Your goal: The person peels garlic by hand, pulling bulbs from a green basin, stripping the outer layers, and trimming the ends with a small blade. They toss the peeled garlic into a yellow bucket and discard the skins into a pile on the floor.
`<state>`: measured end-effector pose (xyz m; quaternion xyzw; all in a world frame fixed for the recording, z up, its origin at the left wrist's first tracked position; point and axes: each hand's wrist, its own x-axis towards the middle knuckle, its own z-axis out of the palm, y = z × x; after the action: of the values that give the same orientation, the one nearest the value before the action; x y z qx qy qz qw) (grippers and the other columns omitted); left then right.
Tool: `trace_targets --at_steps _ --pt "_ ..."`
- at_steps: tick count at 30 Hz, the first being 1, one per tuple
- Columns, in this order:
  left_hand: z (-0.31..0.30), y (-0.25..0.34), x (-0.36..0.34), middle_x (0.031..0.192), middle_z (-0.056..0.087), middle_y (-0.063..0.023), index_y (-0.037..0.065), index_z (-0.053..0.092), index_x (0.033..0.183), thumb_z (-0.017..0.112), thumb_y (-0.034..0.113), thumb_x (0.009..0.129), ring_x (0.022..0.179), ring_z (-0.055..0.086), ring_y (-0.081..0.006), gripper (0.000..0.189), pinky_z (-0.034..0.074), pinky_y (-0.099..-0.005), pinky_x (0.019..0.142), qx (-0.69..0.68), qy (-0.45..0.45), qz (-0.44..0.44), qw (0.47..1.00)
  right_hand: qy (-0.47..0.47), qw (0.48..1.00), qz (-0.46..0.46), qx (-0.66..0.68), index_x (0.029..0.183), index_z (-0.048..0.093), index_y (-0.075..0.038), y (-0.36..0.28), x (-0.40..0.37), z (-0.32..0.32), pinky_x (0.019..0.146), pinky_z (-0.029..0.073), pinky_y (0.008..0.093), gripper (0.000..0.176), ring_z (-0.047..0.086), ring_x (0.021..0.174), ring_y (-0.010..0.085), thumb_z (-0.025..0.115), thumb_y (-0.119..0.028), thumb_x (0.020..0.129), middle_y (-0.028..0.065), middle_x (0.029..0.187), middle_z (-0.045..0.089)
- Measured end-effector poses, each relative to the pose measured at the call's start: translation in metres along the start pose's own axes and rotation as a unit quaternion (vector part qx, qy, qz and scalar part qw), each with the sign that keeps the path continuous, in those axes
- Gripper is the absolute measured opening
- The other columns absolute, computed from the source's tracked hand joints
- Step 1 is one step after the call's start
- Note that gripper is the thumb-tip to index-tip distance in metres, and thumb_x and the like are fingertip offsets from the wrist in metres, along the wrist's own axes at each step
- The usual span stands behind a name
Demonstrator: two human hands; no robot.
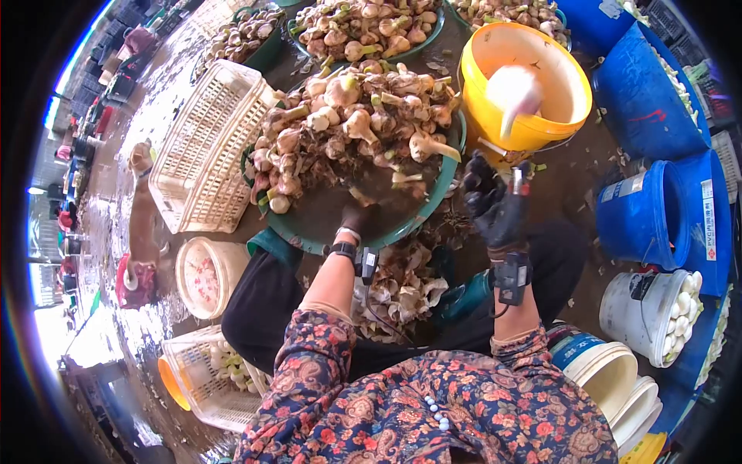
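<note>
Reaching into the near side of a green basin (454,174), my left hand (359,215) wears a dark glove that blends with the soil-coloured bottom, and its fingers are hardly visible. Garlic bulbs (340,116) with cut stems are heaped in the basin beyond it. To the right of the basin, my black-gloved right hand (495,203) points forward with fingers apart. A small red-and-silver piece (519,182) shows at its thumb side. Ahead of that hand, a motion-blurred garlic bulb (515,93) is in the air over the yellow bucket (568,127).
Papery skins (402,290) are piled between my legs below the basin. White plastic crates (209,147) and a pale bucket (202,278) stand left. Blue tubs (649,93) and a white bucket of peeled bulbs (638,309) line the right. More heaped basins (371,31) are ahead.
</note>
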<state>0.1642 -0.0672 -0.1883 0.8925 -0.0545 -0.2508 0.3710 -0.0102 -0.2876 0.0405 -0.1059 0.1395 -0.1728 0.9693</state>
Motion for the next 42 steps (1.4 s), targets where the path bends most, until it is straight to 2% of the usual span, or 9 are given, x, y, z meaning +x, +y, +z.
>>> trace_targets --at_steps 2,5,11,18,21,24,32,37,42 --pt "0.008 0.004 -0.005 0.102 0.064 -0.0132 -0.002 0.059 0.106 0.077 0.033 0.065 0.092 0.062 -0.0253 0.057 0.048 -0.0329 0.08 -0.035 0.013 -0.034 0.999 0.021 0.965 0.03 -0.259 0.107 0.059 -0.005 0.006 0.009 -0.035 0.058 0.049 0.0312 0.047 0.061 0.072 0.0159 0.046 -0.047 0.092 0.006 0.087 0.063" --pt "-0.025 0.067 -0.072 0.1 0.062 -0.0049 -0.002 0.059 0.111 0.072 0.019 0.075 0.088 0.058 -0.0118 0.043 0.047 -0.0263 0.079 -0.29 -0.154 -0.023 0.944 0.061 0.689 -0.1 -0.715 0.082 0.064 -0.003 0.049 0.006 -0.07 0.054 0.046 0.0353 0.054 0.061 0.06 0.0217 0.054 -0.056 0.084 0.0049 0.066 0.062" --pt "-0.051 0.085 -0.133 0.098 0.063 -0.0107 0.005 0.06 0.107 0.078 0.026 0.065 0.088 0.06 -0.0204 0.051 0.047 -0.0323 0.082 0.032 -0.122 0.264 0.956 0.027 0.547 -0.097 -0.831 0.074 0.064 -0.007 0.1 0.003 -0.071 0.058 0.046 0.0429 0.035 0.059 0.066 0.0387 0.062 -0.041 0.081 0.0186 0.068 0.06" --pt "-0.07 0.104 -0.169 0.103 0.061 -0.0147 0.003 0.061 0.104 0.08 0.029 0.062 0.091 0.059 -0.0274 0.053 0.047 -0.0355 0.079 0.145 -0.078 0.275 0.947 -0.038 0.551 -0.116 -0.826 0.077 0.063 -0.003 0.103 -0.008 -0.082 0.057 0.046 0.0426 0.028 0.061 0.064 0.0332 0.061 -0.03 0.082 0.0195 0.066 0.06" --pt "-0.073 0.093 -0.167 0.1 0.062 -0.0104 -0.001 0.061 0.103 0.079 0.025 0.065 0.09 0.058 -0.0202 0.049 0.047 -0.0328 0.078 -0.01 -0.142 0.291 0.946 0.011 0.812 0.087 -0.576 0.08 0.062 0.001 0.087 -0.015 -0.071 0.053 0.041 0.033 0.029 0.047 0.057 0.0109 0.062 -0.028 0.084 0.0018 0.06 0.055" --pt "-0.078 0.097 -0.177 0.096 0.063 -0.0065 -0.003 0.061 0.101 0.078 0.022 0.068 0.087 0.056 -0.016 0.044 0.045 -0.0308 0.081 -0.183 -0.188 0.173 0.95 0.1 0.845 0.138 -0.506 0.081 0.063 0.0 0.079 -0.02 -0.062 0.053 0.04 0.031 0.029 0.048 0.056 0.0108 0.063 -0.029 0.084 -0.0028 0.062 0.054" --pt "-0.079 0.103 -0.19 0.09 0.064 -0.0107 0.001 0.063 0.102 0.078 0.023 0.065 0.08 0.058 -0.018 0.045 0.046 -0.0292 0.078 0.06 -0.133 0.266 0.953 -0.104 0.654 -0.028 -0.749 0.076 0.062 0.0 0.093 -0.033 -0.072 0.054 0.042 0.0385 0.027 0.055 0.055 0.03 0.057 -0.024 0.085 0.0196 0.064 0.058" --pt "-0.082 0.099 -0.19 0.096 0.063 -0.0045 -0.002 0.06 0.107 0.075 0.015 0.071 0.088 0.056 -0.0107 0.043 0.046 -0.0264 0.08 -0.196 -0.235 0.162 0.938 -0.075 0.787 0.16 -0.591 0.084 0.063 0.001 0.079 -0.041 -0.058 0.057 0.041 0.0269 0.029 0.045 0.067 0.0054 0.053 -0.025 0.091 -0.0007 0.072 0.056" --pt "-0.056 0.101 -0.201 0.108 0.06 -0.0065 -0.005 0.049 0.119 0.075 0.013 0.073 0.094 0.057 -0.0121 0.056 0.048 -0.0267 0.082 -0.393 -0.201 0.139 0.887 -0.082 0.861 0.093 -0.494 0.097 0.06 -0.004 0.087 -0.047 -0.058 0.059 0.046 0.0241 0.032 0.053 0.069 0.0075 0.051 -0.034 0.092 -0.0004 0.076 0.059"
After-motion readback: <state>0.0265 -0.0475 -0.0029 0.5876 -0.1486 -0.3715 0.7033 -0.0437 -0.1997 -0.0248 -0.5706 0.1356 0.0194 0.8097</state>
